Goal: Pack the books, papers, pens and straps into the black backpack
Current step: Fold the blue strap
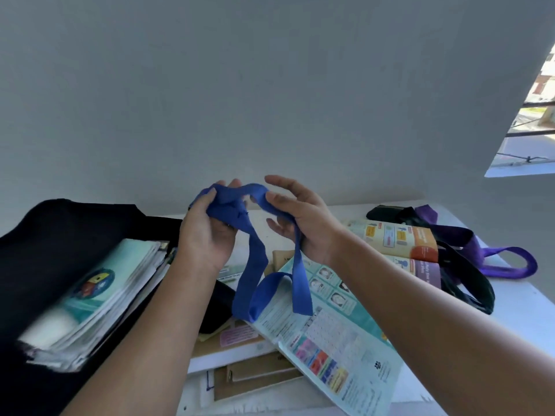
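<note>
Both hands hold a blue strap (255, 259) up above the table. My left hand (207, 232) grips a bunched part of it, thumb on top. My right hand (297, 217) pinches the strap between thumb and fingers, and two ends hang down in a loop over the papers. The black backpack (45, 235) lies open at the left with a stack of books and papers (99, 298) inside. A purple strap (492, 259) and a black strap (468, 283) lie at the right.
Loose printed sheets (330, 340), brown booklets (258, 373) and an orange leaflet (402, 244) cover the white table (516, 313). A plain wall stands behind. A window opening (528, 130) is at the upper right.
</note>
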Motion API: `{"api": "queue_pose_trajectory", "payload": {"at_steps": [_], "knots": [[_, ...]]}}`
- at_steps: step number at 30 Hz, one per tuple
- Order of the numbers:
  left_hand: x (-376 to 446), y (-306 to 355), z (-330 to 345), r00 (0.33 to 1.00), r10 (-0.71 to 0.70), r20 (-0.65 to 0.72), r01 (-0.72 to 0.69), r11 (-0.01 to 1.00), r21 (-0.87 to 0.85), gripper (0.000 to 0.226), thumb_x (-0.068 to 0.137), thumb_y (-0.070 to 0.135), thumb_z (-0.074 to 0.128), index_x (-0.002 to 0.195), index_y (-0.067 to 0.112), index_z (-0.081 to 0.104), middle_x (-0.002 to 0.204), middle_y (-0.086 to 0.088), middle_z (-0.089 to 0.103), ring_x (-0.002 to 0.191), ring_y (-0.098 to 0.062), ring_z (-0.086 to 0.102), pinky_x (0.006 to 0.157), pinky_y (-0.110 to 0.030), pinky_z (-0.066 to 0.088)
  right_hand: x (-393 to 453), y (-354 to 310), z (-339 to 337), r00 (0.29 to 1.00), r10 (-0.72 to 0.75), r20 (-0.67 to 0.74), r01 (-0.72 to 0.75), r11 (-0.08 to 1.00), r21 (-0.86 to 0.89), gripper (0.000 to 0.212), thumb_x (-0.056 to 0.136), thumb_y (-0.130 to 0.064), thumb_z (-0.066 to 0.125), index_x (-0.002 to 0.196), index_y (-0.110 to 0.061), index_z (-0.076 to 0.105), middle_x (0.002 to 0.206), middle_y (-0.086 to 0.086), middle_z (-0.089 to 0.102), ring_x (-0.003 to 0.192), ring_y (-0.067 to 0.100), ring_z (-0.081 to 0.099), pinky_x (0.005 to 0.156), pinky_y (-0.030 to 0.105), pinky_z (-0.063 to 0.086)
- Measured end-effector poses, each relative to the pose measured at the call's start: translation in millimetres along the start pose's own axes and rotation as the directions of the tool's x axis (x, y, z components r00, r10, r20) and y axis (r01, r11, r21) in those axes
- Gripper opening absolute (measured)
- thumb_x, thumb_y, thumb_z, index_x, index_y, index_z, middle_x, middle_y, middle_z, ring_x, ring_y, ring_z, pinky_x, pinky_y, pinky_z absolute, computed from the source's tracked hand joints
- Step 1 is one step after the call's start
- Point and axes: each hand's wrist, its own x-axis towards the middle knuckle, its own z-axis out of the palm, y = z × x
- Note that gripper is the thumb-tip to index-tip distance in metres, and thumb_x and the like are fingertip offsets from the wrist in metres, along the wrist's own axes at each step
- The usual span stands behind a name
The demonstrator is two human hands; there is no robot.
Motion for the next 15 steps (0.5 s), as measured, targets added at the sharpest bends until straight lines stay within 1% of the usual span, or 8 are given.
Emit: {"api": "queue_pose_trajectory", "payload": {"at_steps": [1,2,5,6,8,11,13,15], "knots": [[-0.4,2.8,0.7,1.0,0.006,-0.006,-0.006,1.0,-0.027,0.023,0.107,0.021,0.046,0.117,0.011,0.064,0.119,-0.012,0.074,0.106,-0.024,0.073,0.093,-0.039,0.054,0.2,3.8,1.2,0.999,0.033,0.021,-0.031,0.997,-0.064,0.028,0.1,-0.007,0.066,0.124,-0.022,0.067,0.099,0.007,0.073,0.091,0.028,0.055,0.086,0.035,0.052],[-1.0,5.3,3.2,1.0,0.007,-0.005,-0.007,0.999,-0.037,0.025,0.108,0.021,0.043,0.121,0.011,0.063,0.118,-0.01,0.075,0.106,-0.023,0.073,0.092,-0.038,0.055,-0.9,7.4,2.0,0.997,0.064,0.038,-0.058,0.989,-0.136,0.027,0.1,-0.007,0.066,0.123,-0.021,0.066,0.099,0.009,0.073,0.09,0.03,0.056,0.083,0.036,0.053],[-4.4,14.6,9.7,1.0,0.008,0.021,-0.007,0.999,-0.048,0.028,0.106,0.019,0.04,0.124,0.01,0.06,0.114,-0.01,0.076,0.1,-0.022,0.076,0.088,-0.036,0.054,-2.3,15.7,6.9,0.993,0.098,0.073,-0.074,0.958,-0.278,0.027,0.101,-0.008,0.064,0.127,-0.015,0.064,0.099,0.013,0.074,0.068,0.022,0.062,0.065,0.029,0.055],[-5.0,18.0,11.1,0.999,0.006,0.032,-0.004,0.999,-0.05,0.028,0.106,0.018,0.04,0.122,0.009,0.061,0.112,-0.01,0.077,0.099,-0.023,0.076,0.088,-0.036,0.055,-1.9,16.7,8.2,0.991,0.103,0.084,-0.073,0.948,-0.31,0.028,0.102,-0.011,0.064,0.129,-0.015,0.065,0.099,0.011,0.075,0.067,0.018,0.064,0.065,0.027,0.055],[-5.8,25.4,13.7,0.998,0.013,0.064,-0.01,0.999,-0.052,0.027,0.106,0.016,0.039,0.118,0.007,0.061,0.108,-0.01,0.077,0.096,-0.023,0.076,0.083,-0.034,0.057,0.4,17.8,9.1,0.984,0.113,0.136,-0.053,0.922,-0.382,0.026,0.102,-0.017,0.064,0.127,-0.017,0.07,0.101,0.002,0.075,0.075,0.01,0.068,0.074,0.023,0.055],[-7.3,37.3,19.7,0.993,0.016,0.114,-0.006,0.997,-0.079,0.027,0.106,0.013,0.037,0.113,0.006,0.062,0.104,-0.01,0.076,0.091,-0.023,0.076,0.076,-0.032,0.061,1.6,18.2,12.1,0.965,0.123,0.23,-0.015,0.908,-0.419,0.012,0.102,-0.02,0.065,0.104,-0.019,0.077,0.097,-0.004,0.074,0.087,0.008,0.067,0.083,0.02,0.052],[-7.5,43.8,24.6,0.99,0.025,0.14,-0.01,0.995,-0.103,0.028,0.106,0.012,0.036,0.111,0.005,0.062,0.104,-0.011,0.076,0.088,-0.024,0.077,0.073,-0.031,0.062,3.1,21.2,15.3,0.957,0.095,0.276,0.03,0.909,-0.417,0.014,0.102,-0.018,0.066,0.09,-0.019,0.074,0.091,-0.004,0.071,0.091,0.011,0.064,0.092,0.025,0.049],[-6.3,48.5,27.9,0.989,0.047,0.142,-0.032,0.994,-0.104,0.029,0.107,0.012,0.034,0.112,0.005,0.061,0.102,-0.01,0.077,0.088,-0.023,0.077,0.074,-0.031,0.063,4.8,25.9,16.1,0.951,0.065,0.303,0.067,0.911,-0.407,0.011,0.101,-0.016,0.067,0.09,-0.014,0.071,0.092,-0.001,0.069,0.092,0.012,0.063,0.094,0.028,0.047]]}}
